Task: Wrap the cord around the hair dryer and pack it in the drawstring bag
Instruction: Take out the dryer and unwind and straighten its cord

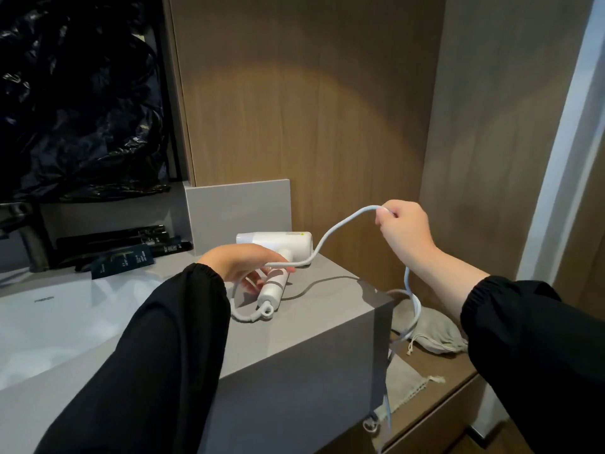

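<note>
Far left of the left fingers, dark toiletry packets (121, 259) lie at the back of the grey bench (294, 342), behind a white basin (49, 326).

The left hand (240, 265), in a black sleeve, reaches across the bench. Its fingers (253, 283) are curled round the top of the handle of the white hair dryer (278, 245). The dryer lies on the bench with its barrel just beyond the fingertips and its handle pointing back toward the person.

The white cord (330, 235) leaves the handle's end and loops on the bench below the left fingers. It passes behind that hand, crosses over the fingertips at the handle and bends round by the barrel. From there it climbs through the air to the right fingers.

The right hand (404, 231) is raised above and to the right of the dryer, its fingers pinching the cord at the top of that arc. Below them the cord drops, curls once and hangs past the bench's right edge.

Down below the right fingers, on a lower wooden shelf (448, 385), lie a fuller beige bag (432, 332) and, nearer the person, a flat drawstring bag (404, 380). The hanging cord crosses in front of both.
</note>
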The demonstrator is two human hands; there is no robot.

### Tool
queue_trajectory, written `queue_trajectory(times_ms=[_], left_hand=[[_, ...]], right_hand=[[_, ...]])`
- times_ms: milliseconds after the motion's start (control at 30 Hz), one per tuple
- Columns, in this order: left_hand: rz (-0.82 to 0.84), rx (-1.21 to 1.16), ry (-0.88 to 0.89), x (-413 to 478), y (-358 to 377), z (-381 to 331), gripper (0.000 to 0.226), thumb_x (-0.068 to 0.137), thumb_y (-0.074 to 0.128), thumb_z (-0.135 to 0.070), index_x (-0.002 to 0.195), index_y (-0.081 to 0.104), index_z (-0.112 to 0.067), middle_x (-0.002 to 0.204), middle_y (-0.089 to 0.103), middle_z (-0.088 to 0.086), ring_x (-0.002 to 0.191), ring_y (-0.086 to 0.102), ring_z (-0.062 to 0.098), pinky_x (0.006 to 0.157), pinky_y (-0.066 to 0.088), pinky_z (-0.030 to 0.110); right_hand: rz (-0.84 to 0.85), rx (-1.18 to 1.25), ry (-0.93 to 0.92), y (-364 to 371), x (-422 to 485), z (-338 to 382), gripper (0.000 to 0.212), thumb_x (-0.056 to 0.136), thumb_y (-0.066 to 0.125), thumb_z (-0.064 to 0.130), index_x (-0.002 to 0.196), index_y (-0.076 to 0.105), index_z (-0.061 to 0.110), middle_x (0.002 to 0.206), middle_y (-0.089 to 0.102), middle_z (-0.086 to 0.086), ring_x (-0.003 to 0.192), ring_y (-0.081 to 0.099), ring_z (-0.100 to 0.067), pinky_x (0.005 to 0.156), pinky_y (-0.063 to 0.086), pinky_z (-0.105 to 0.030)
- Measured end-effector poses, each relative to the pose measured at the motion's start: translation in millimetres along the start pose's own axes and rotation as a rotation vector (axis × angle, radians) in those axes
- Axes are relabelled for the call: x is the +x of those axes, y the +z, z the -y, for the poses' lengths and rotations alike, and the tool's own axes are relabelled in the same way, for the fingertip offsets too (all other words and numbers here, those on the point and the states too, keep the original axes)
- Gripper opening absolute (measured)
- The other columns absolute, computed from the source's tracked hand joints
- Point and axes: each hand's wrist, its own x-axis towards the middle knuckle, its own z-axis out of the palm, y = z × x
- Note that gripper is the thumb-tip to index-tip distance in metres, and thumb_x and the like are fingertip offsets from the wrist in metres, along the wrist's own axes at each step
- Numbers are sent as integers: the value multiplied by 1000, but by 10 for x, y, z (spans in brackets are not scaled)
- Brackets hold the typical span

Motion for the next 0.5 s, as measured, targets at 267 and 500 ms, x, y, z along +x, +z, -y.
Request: queue_trajectory(times_ms=[267,500], left_hand=[[188,-27,11,-42,-36,-73,34,90,59,-5,121,63,-19,111,55,11,80,63,22,64,56,28],[84,-21,110,-92,141,-7,35,87,67,-11,121,59,-14,117,56,17,89,65,23,66,58,30]], right_hand=[[235,628,357,-357,-31,77,45,98,45,20,54,49,12,48,35,-1,35,30,-10,41,28,-22],[1030,518,417,-697,-205,-68,52,89,42,49,63,58,7,43,37,-2,34,34,-13,41,36,-23]])
